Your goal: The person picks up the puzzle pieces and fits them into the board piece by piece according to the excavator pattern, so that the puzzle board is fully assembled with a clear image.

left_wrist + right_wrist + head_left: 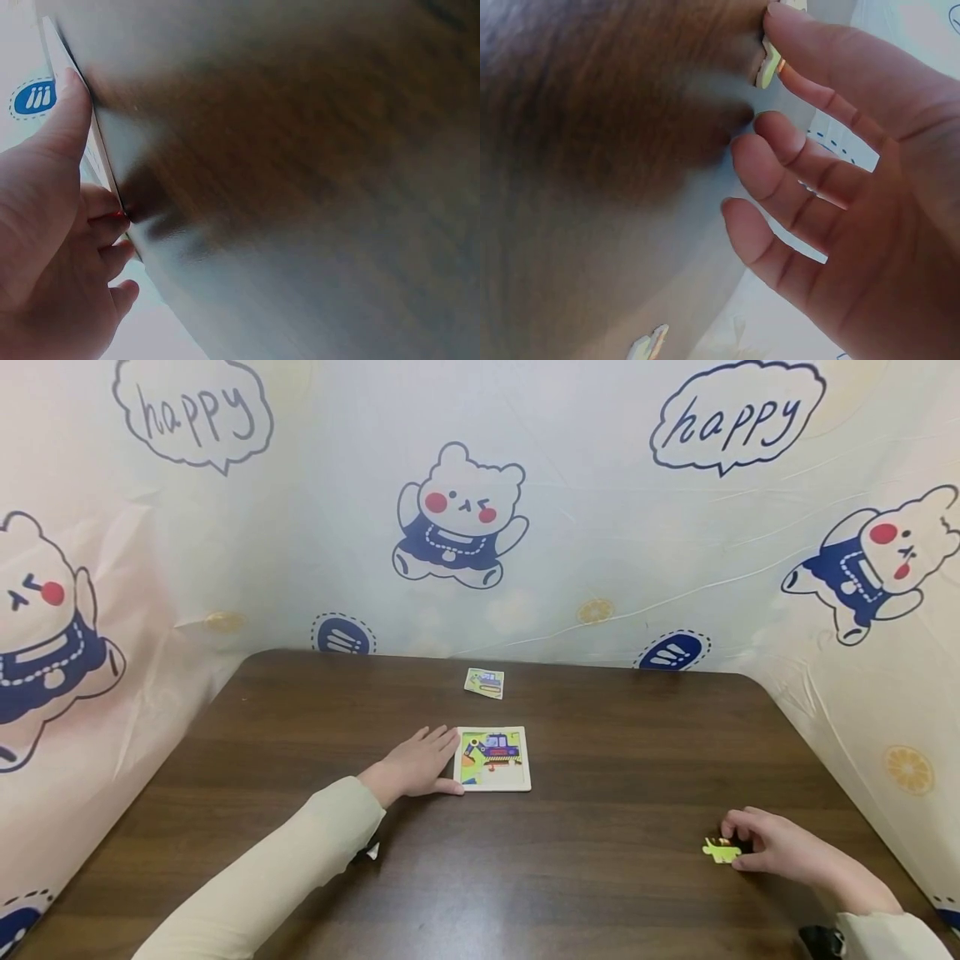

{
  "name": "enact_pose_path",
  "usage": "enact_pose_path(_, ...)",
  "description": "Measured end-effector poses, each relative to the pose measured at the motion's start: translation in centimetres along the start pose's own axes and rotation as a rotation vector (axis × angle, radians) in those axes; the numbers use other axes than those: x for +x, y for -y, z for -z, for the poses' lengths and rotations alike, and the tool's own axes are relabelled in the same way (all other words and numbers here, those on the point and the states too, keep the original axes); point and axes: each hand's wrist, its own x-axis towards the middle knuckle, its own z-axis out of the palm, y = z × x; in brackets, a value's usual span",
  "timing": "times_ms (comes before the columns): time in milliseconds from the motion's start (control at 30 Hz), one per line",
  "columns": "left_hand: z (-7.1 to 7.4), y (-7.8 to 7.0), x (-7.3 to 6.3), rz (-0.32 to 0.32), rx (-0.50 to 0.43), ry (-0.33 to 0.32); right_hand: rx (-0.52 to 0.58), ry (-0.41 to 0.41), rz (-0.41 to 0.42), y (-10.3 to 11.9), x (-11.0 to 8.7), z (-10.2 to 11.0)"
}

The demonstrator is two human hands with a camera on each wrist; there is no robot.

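A square jigsaw puzzle board (492, 760) with a white rim lies mid-table. Its picture shows a blue and purple excavator, and its lower right part is white. My left hand (422, 764) lies spread along the board's left side, with thumb and fingers touching the rim; in the left wrist view the left hand (67, 217) meets the board's edge. To the right, my right hand (780, 847) pinches a yellow-green puzzle piece (722, 852) at the tabletop between thumb and index finger. In the right wrist view the remaining fingers (757, 169) are loosely bent; the piece (768, 66) is partly hidden.
A small picture card (484, 682) with a similar excavator lies behind the board, near the table's far edge. Another small light piece (649, 343) lies low in the right wrist view. A printed sheet (570, 510) hangs behind and beside the brown table (585, 910).
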Motion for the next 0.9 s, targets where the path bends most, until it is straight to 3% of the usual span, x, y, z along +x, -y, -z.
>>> enact_pose_path(267, 0.0, 0.0, 0.0, 0.0, 0.002, 0.002, 0.039, -0.036, 0.02, 0.2, 0.1, 0.0)
enact_pose_path(433, 0.0, 0.0, 0.0, 0.002, 0.001, 0.002, 0.083, -0.042, -0.036, 1.1, 1.5, 0.2)
enact_pose_path(667, 0.0, 0.0, -0.1, 0.004, 0.0, -0.002, 0.026, -0.039, -0.165, 3.5, 5.8, 0.5)
enact_pose_path(900, 0.2, -0.1, -0.2, 0.006, 0.002, 0.003, -0.028, -0.076, -0.137, 6.0, 11.2, -0.2)
